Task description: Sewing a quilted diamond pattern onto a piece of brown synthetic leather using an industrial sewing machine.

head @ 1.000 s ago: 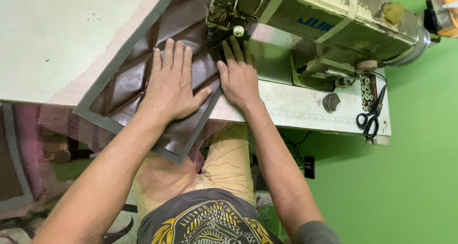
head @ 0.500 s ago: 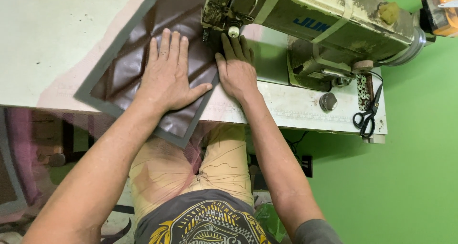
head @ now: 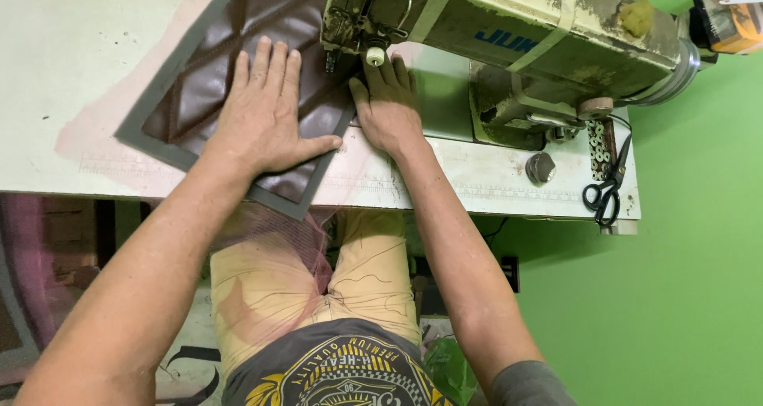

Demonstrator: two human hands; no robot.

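A brown quilted leather panel (head: 199,96) with a grey border lies on the white sewing table (head: 63,72), one corner hanging over the front edge. My left hand (head: 266,112) presses flat on the panel, fingers spread. My right hand (head: 388,104) lies flat at the panel's right edge, fingertips under the head of the worn cream sewing machine (head: 509,32), close to the needle area (head: 358,44). Neither hand grips anything.
Black scissors (head: 606,191) hang at the table's right end beside a strip of bobbins (head: 598,148). A round metal knob (head: 540,168) sits on the tabletop. A green wall fills the right side. An orange object (head: 727,17) is at the top right.
The panel and both hands have slid forward toward the machine; less of the panel hangs over the table's front edge.
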